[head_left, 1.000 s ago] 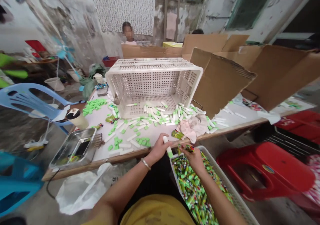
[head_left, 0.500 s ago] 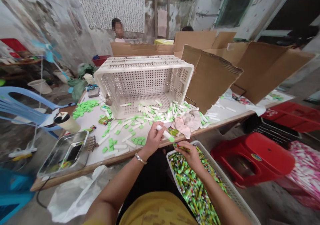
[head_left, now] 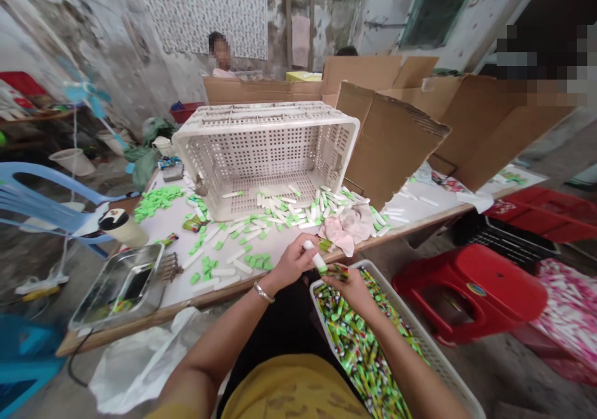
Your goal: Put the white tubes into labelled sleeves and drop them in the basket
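My left hand [head_left: 291, 263] is closed around a white tube with a green cap [head_left: 319, 261], held at a slant with the green end pointing down to the right. My right hand [head_left: 355, 291] pinches a small printed wrapper [head_left: 339, 271], and the tube's green end meets it or nearly does; which one, I cannot tell. Beneath the right hand stands a pale basket [head_left: 448, 362] full of wrapped green-and-yellow tubes. Loose white tubes [head_left: 240, 266] and green caps [head_left: 161, 201] lie on the table beyond my left hand.
A white crate [head_left: 263, 115] lies on its side on the table, tubes spilling from its mouth. Beside it are a pink cloth [head_left: 342, 229] and cardboard [head_left: 389, 139]. A metal tray [head_left: 156, 263] sits at left, a red stool [head_left: 504, 288] at right. Someone sits beyond the crate.
My hands have come closer together. The white tube has moved down and right and tilted more steeply, its green end now at the wrapper in my right hand.
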`<state>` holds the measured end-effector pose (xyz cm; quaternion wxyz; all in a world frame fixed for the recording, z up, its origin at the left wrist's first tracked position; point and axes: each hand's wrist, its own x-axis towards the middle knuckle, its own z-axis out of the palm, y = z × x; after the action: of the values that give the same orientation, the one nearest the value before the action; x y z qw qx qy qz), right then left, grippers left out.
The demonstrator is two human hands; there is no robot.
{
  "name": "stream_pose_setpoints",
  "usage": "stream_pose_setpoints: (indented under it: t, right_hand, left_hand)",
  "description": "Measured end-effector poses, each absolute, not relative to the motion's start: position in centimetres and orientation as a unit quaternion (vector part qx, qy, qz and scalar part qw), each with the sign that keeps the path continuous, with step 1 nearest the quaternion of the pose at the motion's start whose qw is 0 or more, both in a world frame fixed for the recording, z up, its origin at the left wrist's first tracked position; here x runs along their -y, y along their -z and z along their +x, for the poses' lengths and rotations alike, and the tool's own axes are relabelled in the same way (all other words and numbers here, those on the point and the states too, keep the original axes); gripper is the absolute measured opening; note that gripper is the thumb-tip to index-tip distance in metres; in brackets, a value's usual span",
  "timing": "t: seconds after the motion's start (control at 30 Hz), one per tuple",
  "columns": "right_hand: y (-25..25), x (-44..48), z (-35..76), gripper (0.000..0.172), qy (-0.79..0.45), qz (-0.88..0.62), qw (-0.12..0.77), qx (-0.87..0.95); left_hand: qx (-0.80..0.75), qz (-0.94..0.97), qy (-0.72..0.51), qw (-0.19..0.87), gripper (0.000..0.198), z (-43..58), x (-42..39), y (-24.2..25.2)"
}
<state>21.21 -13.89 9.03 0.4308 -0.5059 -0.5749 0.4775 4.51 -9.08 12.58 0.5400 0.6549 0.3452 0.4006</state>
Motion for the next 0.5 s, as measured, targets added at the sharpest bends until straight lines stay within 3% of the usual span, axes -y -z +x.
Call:
stream_pose_setpoints:
  t: [0.13,0.33,0.5]
  right_hand:
    - [-9.8,14.1,21.2,0.024,-0.522,-0.529,0.393,0.542]
    - [-9.5,14.0,21.5,0.026,-0.552,-0.534,0.425,0.478]
    - [-9.5,14.1,21.4,0.028,-0.607,-0.508,0.406,0.456]
  left_hand:
    - [-0.361,0.636,-0.369,0.574,0.028,4.8,9.0,-11.5]
    - [-0.428,0.676,-0.374,0.469,0.019,5.1,9.0,-10.9]
    - [-0.41,0.685,-0.372,0.473,0.018,5.4,9.2,-10.6]
